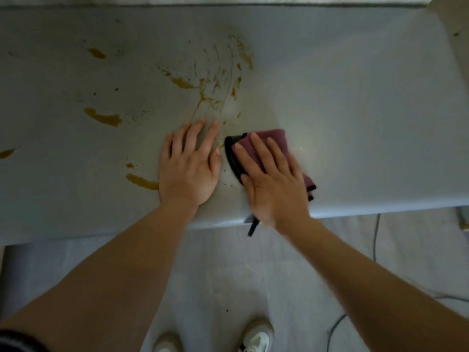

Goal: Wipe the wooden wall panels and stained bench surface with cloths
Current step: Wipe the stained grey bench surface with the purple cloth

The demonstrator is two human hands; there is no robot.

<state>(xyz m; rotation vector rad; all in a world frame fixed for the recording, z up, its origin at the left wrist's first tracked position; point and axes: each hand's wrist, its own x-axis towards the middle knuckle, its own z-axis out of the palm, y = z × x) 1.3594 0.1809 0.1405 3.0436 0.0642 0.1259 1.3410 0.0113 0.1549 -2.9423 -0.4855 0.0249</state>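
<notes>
The grey bench surface point(355, 97) runs across the upper view, marked with brown-yellow stains point(210, 82) and smears at its middle and left. My right hand point(274, 184) presses flat, fingers straight, on a folded maroon cloth with a black edge point(269, 141) near the bench's front edge. My left hand point(189, 163) rests flat on the bench just left of the cloth, fingers spread. More stain patches point(104, 118) lie left of that hand. No wall panels show.
The bench's front edge point(380, 212) runs above a pale floor point(228, 275). My shoes point(256, 336) stand below. A dark cable point(375, 237) trails on the floor at the right. A black strap point(252, 226) hangs under my right wrist.
</notes>
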